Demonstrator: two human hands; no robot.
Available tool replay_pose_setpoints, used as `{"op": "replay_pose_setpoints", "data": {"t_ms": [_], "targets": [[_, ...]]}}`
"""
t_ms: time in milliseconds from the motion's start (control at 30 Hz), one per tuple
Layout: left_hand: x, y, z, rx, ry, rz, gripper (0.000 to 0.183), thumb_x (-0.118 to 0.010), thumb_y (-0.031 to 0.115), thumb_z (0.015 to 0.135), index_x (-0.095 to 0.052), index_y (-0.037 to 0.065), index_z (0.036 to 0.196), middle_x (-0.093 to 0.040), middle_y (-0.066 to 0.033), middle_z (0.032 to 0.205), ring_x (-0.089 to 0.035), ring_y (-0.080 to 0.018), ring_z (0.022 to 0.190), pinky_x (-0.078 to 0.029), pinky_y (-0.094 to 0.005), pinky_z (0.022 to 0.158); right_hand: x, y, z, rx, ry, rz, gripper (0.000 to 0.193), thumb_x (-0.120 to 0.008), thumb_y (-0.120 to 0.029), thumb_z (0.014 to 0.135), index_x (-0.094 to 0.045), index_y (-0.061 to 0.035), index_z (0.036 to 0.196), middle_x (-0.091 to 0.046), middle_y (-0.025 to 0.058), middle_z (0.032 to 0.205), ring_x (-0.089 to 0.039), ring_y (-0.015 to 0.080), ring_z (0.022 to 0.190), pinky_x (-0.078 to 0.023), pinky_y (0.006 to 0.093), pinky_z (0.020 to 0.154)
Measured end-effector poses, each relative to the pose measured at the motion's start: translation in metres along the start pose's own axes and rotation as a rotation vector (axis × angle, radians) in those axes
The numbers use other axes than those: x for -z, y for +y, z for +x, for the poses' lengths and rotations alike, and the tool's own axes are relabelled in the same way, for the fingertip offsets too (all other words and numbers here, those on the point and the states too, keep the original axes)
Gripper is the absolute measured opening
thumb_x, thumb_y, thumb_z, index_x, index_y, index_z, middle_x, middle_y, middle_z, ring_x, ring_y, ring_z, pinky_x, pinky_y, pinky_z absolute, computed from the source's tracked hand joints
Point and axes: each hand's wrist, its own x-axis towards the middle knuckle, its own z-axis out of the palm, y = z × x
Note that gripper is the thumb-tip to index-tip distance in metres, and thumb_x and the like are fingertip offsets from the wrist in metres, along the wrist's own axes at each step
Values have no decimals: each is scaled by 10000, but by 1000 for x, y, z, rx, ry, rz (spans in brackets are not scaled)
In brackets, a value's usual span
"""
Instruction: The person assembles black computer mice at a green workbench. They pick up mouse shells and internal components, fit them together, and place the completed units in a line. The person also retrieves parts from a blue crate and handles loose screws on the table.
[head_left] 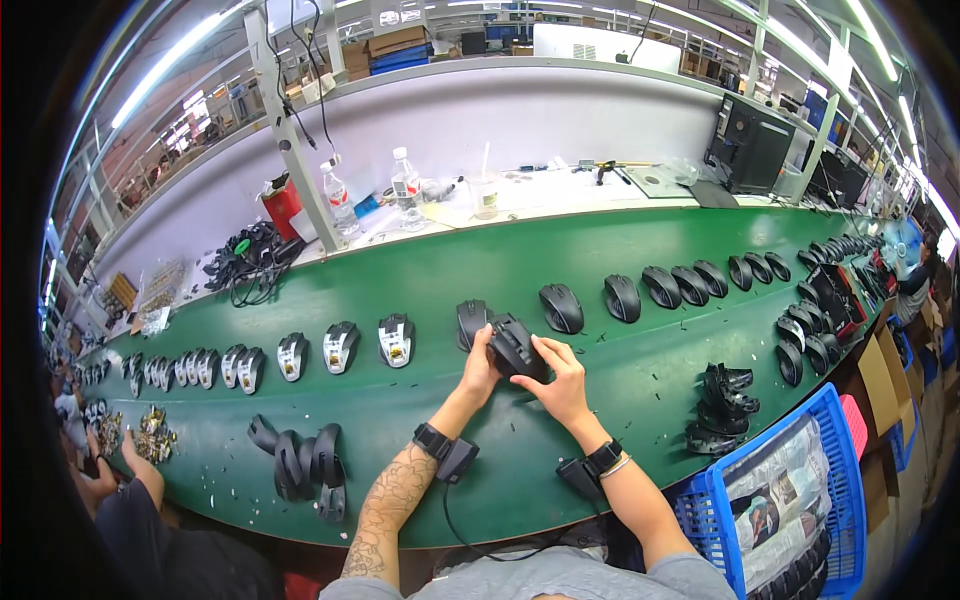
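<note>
Over the middle of the green work surface (440,440), both my hands grip one black computer mouse (515,348). My left hand (480,372) closes on its left side, and my right hand (562,382) has thumb and fingers on its right side. The mouse is tilted; its underside is hidden. Just behind my left fingers lies another black mouse (472,318). Farther right stand covered black mice, the nearest being a mouse (561,308). To the left runs a row of mice with pale inner bodies showing, such as an uncovered mouse (396,340).
Curved black shells (300,462) lie front left, and a shell stack (722,405) front right. A blue basket (850,480) adjoins the right edge. At left, a co-worker's hand (140,462) is near small metallic parts (155,436). Bottles (407,190) stand on the back shelf.
</note>
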Motion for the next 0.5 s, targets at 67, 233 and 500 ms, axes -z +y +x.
{"op": "replay_pose_setpoints", "data": {"t_ms": [67,233,500], "targets": [[-6,-10,1,-89,16,51,387,-403,380,931,-388,97,1194,-532,-60,1107,-545,-186,1022,-453,-368,867,0,1,-1,-42,3,10,653,-820,-244,580,-581,-23,1146,-586,139,1076,-566,276,984,-464,352,841],[-11,-20,-4,-234,6,411,412,-558,219,883,-314,72,1182,-491,-89,1113,-496,-140,1031,-437,-308,854,3,6,0,-68,-7,19,663,-810,-212,576,-568,-22,1163,-574,129,1085,-536,284,996,-454,369,848],[-17,-11,-11,-321,122,358,600,-719,-15,694,-353,75,1160,-550,-83,1001,-589,-183,898,-510,-316,779,-1,1,-2,-27,-126,-123,678,-726,-194,698,-446,-160,1315,-432,161,1278,-369,329,1176,-356,393,964]]}}
